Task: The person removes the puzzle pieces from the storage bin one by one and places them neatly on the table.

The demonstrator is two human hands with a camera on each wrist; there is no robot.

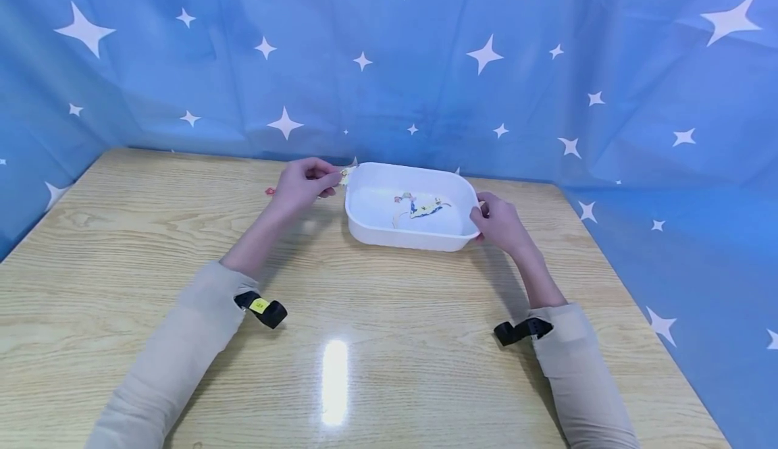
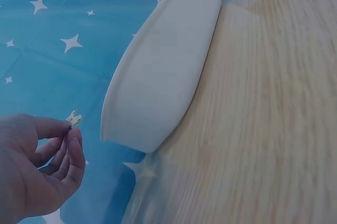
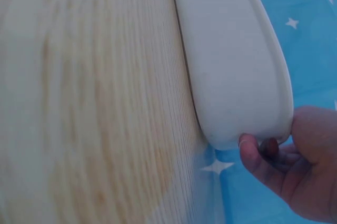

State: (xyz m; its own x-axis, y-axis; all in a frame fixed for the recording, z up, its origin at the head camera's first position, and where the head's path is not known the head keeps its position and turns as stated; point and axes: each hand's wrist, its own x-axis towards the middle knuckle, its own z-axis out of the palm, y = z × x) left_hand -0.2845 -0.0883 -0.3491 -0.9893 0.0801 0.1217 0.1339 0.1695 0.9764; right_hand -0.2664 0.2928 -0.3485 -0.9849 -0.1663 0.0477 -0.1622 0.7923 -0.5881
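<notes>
A white plastic tub [image 1: 401, 238] stands near the back of the table, with a few thin, colourful paper-like scraps [image 1: 427, 208] lying on its floor. Just off its left end, my left hand [image 1: 306, 182] pinches a small pale yellow scrap [image 1: 344, 175] between thumb and index finger; the left wrist view shows the scrap's jagged edge [image 2: 74, 118]. My right hand [image 1: 500, 223] holds the tub's right end by the rim, thumb on the near side. In the right wrist view the fingers [image 3: 258, 163] curl beneath that rim.
A small red piece [image 1: 270, 191] lies on the wooden table [image 1: 389, 314] left of the left hand. Behind the table hangs a blue cloth [image 1: 389, 64] with white stars. Each forearm wears a black strap [image 1: 523, 331].
</notes>
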